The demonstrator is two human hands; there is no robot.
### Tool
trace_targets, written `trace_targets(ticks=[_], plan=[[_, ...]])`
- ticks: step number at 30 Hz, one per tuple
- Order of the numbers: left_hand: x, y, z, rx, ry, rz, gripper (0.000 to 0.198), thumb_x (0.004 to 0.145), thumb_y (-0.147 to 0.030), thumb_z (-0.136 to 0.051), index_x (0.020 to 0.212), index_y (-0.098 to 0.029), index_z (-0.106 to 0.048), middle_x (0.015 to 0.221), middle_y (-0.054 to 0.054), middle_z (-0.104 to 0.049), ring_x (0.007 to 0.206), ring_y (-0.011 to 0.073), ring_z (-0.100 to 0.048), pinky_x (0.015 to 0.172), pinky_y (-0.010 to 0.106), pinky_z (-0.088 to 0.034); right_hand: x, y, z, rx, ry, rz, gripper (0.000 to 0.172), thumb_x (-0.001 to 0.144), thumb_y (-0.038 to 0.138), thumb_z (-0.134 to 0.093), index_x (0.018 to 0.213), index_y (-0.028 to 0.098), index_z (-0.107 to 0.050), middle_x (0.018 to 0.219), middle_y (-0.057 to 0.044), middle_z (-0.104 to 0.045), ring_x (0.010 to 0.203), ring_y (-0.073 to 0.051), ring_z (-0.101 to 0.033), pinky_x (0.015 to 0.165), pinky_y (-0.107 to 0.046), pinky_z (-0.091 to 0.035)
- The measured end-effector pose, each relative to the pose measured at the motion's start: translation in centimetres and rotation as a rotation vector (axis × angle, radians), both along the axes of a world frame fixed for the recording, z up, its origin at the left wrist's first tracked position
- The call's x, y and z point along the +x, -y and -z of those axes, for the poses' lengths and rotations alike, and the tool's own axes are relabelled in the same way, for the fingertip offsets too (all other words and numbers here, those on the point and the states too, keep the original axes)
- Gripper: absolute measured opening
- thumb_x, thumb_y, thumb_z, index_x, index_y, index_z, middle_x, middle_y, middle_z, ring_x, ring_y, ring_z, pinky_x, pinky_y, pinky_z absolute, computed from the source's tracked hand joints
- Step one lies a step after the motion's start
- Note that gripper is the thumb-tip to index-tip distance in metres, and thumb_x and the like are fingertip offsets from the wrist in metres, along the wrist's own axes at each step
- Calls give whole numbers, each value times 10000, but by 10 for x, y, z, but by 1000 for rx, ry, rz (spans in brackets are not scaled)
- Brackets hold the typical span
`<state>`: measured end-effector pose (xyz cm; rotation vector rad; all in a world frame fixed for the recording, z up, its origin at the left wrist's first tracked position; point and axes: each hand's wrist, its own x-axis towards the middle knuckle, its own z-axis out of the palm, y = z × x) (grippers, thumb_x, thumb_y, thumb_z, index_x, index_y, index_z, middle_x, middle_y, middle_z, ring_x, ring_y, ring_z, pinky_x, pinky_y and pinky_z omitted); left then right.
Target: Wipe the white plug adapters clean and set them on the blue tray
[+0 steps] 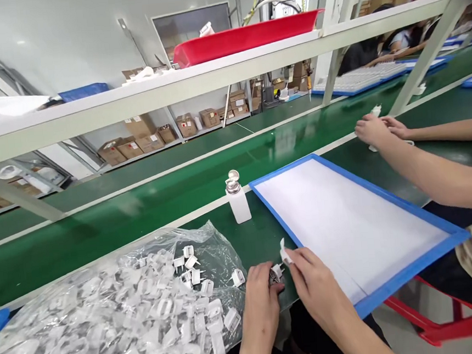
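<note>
My left hand (262,296) is closed around a small white plug part (276,273) with metal prongs, at the near edge of the green bench. My right hand (313,280) pinches a small white piece (284,253) just to the right of that part, fingers closed on it. Both hands sit close together between a clear plastic bag (108,320) full of white plug parts on the left and a blue-framed white tray (397,279) on the right. Several loose plug parts (192,263) lie on the opened bag near my left hand.
A white pump bottle (237,199) stands behind the tray's left corner. A co-worker's forearms and hands (374,130) reach over the bench at the right. A green conveyor belt (138,196) runs behind. Overhead shelf carries a red bin (244,36). Cardboard boxes line the back.
</note>
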<state>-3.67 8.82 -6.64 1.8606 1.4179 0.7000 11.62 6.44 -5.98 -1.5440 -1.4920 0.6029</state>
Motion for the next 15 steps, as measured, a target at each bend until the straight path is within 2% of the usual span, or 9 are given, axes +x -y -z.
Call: trace_targets(ticks=[4, 8, 11, 15], plan=[[-2, 1, 8, 135, -34, 59, 499, 865, 12, -398, 1257, -152, -658, 1150, 126, -648, 1090, 219, -626, 965, 384, -549, -10, 4, 18, -15, 97, -188, 406, 1024, 238, -344, 1290, 200, -648, 987, -88, -594, 823, -212, -632, 755, -351, -534], [-4, 0, 22, 293, -70, 71, 547, 922, -5, -353, 1419, -143, -536, 1202, 144, -638, 1125, 203, -651, 947, 357, -584, -8, 3, 27, 5, 174, -240, 411, 1019, 150, -338, 1331, 191, -603, 1038, -98, -589, 890, -206, -638, 800, -340, -555], [-9, -6, 35, 457, -87, 110, 501, 917, -7, -386, 1362, -130, -581, 1172, 142, -697, 1094, 220, -681, 907, 351, -613, -7, -2, 26, 47, 225, -248, 413, 1003, 98, -354, 1322, 203, -594, 1044, -87, -601, 900, -186, -646, 813, -304, -561], [-19, -16, 54, 671, -145, 143, 454, 891, 2, -419, 1267, -112, -647, 1073, 132, -763, 933, 234, -717, 820, 347, -639, -8, -5, 29, 145, 296, -259, 358, 958, 69, -396, 1198, 191, -632, 966, -66, -611, 855, -177, -645, 762, -263, -558]])
